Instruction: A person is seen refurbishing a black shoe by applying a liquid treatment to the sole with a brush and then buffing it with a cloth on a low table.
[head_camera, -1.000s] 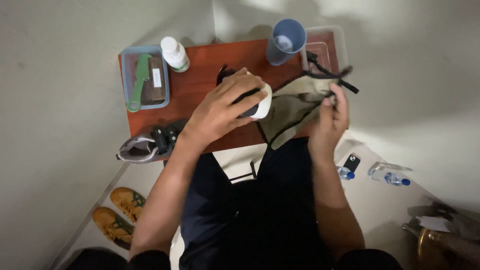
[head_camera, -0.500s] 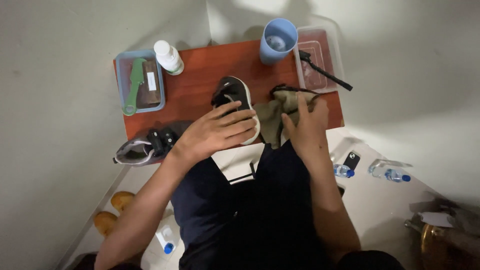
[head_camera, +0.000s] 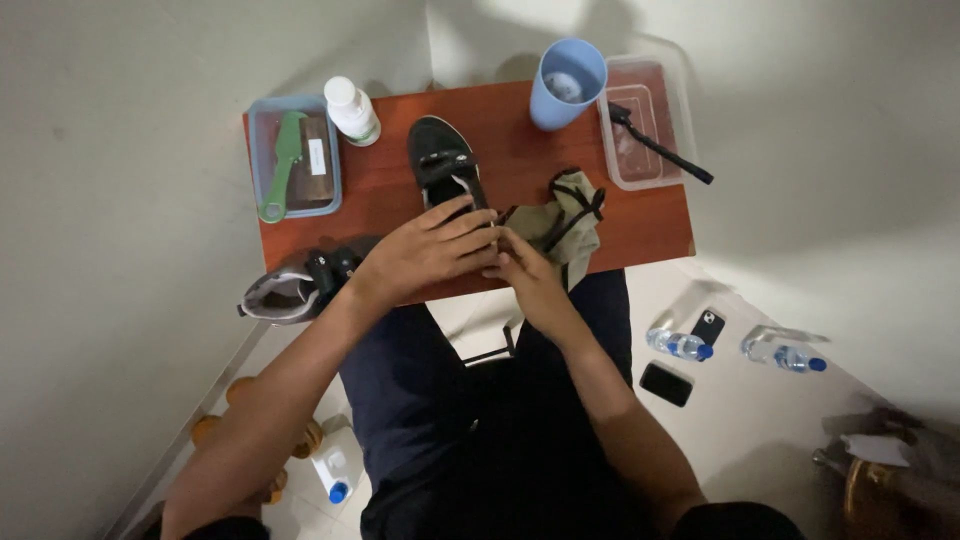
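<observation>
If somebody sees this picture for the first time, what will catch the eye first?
Probably the black shoe in the middle of the red-brown table, with the left hand gripping its near end and the right hand beside it. Next, the light blue cup at the far edge and the olive cloth to the shoe's right.

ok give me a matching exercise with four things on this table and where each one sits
Things:
1. black low-top shoe
2. light blue plastic cup
3. white round bottle
4. olive cloth with black trim

Places:
A. far edge, beside the clear tray
B. under the left hand's fingers
C. beside the blue-rimmed box
D. near edge, by the right hand

Pairs: 1-B, 2-A, 3-C, 4-D
</observation>
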